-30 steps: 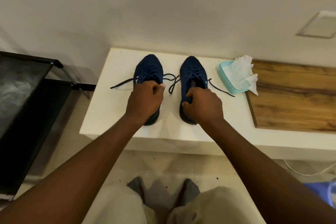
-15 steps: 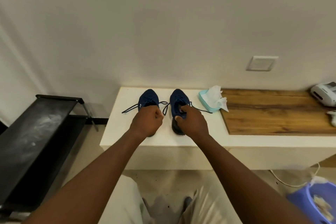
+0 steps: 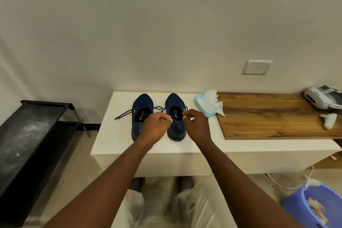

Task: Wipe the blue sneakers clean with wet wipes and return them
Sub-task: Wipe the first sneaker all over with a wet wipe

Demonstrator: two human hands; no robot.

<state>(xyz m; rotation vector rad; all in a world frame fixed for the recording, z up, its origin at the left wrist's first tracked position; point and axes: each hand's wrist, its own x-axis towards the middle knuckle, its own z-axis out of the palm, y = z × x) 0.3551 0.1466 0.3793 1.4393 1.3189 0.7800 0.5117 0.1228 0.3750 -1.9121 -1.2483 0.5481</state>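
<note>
I've let go of both blue sneakers — left hand fisted, right hand loosely curled, both empty; they stand ready; wet wipes next, I reckon.

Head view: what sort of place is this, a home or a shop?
Probably a home entrance area: a black shoe rack stands beside a low white bench against a plain wall, and blue sneakers sit on that bench.
</note>
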